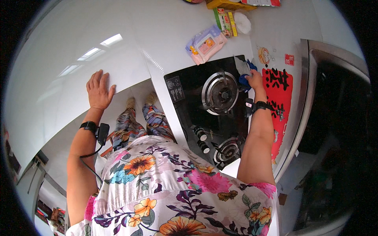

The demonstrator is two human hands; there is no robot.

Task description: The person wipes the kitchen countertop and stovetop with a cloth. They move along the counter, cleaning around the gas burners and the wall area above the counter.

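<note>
My right hand (255, 80) grips a blue and grey cloth (242, 67) at the wall-side edge of a black glass gas cooktop (189, 112). The cloth lies bunched, partly over the glass. Beside it is the larger burner (224, 94), ringed in metal with a pan support. A smaller burner (229, 152) and two control knobs (202, 141) sit nearer my body. My left hand (99, 90) rests palm down on the white countertop (127, 59) close to its front edge, thumb spread and nothing held.
A pack of wet wipes (205, 44) lies just beyond the cooktop. Behind it stand small boxes (226, 22), a white bag (242, 22) and a yellow basket (230, 4). A red sticker (279, 97) is on the right wall, beside a metal-framed dark opening (333, 118).
</note>
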